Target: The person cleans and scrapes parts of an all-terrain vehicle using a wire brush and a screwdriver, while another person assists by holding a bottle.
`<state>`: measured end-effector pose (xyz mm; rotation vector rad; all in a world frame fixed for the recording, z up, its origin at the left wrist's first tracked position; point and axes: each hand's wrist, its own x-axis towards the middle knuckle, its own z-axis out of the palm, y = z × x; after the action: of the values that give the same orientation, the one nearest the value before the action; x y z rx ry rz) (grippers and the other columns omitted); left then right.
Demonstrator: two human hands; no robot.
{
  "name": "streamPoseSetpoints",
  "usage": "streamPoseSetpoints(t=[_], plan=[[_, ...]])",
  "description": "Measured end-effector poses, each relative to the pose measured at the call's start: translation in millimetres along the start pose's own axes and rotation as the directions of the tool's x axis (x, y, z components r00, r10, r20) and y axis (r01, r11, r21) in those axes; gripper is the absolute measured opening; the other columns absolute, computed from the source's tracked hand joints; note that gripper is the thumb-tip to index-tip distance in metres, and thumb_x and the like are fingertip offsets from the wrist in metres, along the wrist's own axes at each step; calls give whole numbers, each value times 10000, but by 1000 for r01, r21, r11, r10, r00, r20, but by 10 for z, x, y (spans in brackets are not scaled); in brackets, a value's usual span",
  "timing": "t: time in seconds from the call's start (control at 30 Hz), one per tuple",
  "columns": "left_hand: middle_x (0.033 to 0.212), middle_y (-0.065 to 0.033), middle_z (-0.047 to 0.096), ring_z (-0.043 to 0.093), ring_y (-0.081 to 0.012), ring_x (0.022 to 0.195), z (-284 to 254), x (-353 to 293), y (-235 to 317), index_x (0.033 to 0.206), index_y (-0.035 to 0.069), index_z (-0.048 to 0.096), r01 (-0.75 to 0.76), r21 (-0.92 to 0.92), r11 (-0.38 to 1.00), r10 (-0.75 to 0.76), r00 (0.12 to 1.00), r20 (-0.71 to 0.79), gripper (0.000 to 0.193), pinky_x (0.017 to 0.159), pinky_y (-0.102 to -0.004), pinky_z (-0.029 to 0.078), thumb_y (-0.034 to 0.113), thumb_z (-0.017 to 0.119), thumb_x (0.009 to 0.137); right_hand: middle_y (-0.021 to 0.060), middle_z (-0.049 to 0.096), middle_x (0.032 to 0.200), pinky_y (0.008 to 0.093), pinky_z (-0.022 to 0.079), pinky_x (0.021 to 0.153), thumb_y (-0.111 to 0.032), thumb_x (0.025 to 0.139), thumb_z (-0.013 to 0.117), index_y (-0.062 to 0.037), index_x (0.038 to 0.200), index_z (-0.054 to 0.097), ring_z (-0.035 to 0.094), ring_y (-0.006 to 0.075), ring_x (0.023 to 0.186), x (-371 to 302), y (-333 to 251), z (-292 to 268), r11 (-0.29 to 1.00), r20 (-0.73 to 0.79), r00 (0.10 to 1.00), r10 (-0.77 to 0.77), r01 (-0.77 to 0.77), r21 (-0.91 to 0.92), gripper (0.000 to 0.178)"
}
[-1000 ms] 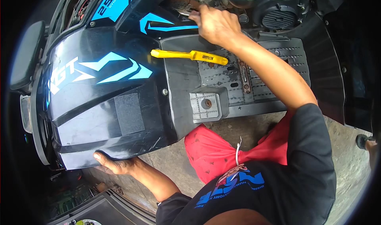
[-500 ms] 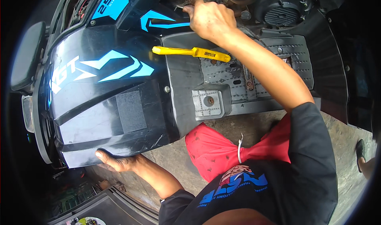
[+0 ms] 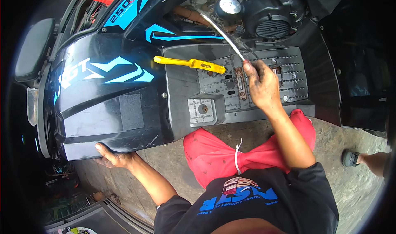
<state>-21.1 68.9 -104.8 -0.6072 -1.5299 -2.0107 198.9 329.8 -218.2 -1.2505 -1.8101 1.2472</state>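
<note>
In the right grip (image 3: 264, 83) there is one slim, straight, silver rod (image 3: 224, 36), with a red part beside the fingers; it extends forward and to the left of this grip, and its other end is partly hidden inside the grip. The left grip (image 3: 115, 157) touches the near edge of a glossy black body panel (image 3: 105, 98), which has light-blue shapes and curves away forward.
</note>
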Motion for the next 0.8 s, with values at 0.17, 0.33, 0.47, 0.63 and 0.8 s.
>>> streamPoseSetpoints(t=[0.17, 0.33, 0.47, 0.63, 0.8], plan=[[1206, -199, 537, 581, -319, 1006, 37, -10, 42, 1263, -21, 402, 36, 0, 999, -36, 999, -19, 595, 852, -491, 532, 183, 733, 812, 209, 669, 784, 468, 495, 683, -451, 864, 653, -19, 1008, 637, 659, 397, 790, -34, 279, 60, 1000, 143, 990, -7, 8, -5, 455], [1258, -200, 428, 525, -335, 1070, 77, 10, 147, 1315, -14, 286, -50, 202, 978, 96, 970, -223, 843, 830, -469, 522, 195, 833, 710, 197, 690, 834, 455, 513, 716, -449, 847, 675, -15, 1031, 624, 670, 383, 828, -14, 357, 83, 993, 83, 993, -86, 79, 93, 475], [1216, -212, 484, 553, -322, 1078, 460, -338, 489, 1342, -49, 297, -585, 482, 652, 578, 795, 185, 761, 904, -443, 449, 143, 768, 776, 198, 690, 838, 458, 513, 725, -433, 849, 672, -15, 1050, 620, 664, 393, 842, -55, 366, 82, 997, 136, 990, -25, 15, 74, 466], [1142, -205, 610, 618, -222, 1035, 1673, -1099, 216, 1275, -108, 464, -18, 134, 991, -87, 676, 732, 504, 903, -311, 498, 10, 689, 839, 198, 687, 839, 453, 509, 717, -433, 849, 671, -25, 1032, 627, 663, 394, 835, -48, 346, 39, 998, 144, 989, -37, 30, 57, 450], [1288, -305, 511, 562, -290, 1176, 2424, -1362, -342, 1358, -200, 286, 214, 52, 975, -161, 531, 832, 731, 982, -347, 468, 45, 716, 821, 191, 680, 821, 463, 507, 703, -437, 854, 664, -42, 972, 623, 657, 395, 826, -74, 298, 88, 998, 153, 987, -51, 42, 56, 414]])
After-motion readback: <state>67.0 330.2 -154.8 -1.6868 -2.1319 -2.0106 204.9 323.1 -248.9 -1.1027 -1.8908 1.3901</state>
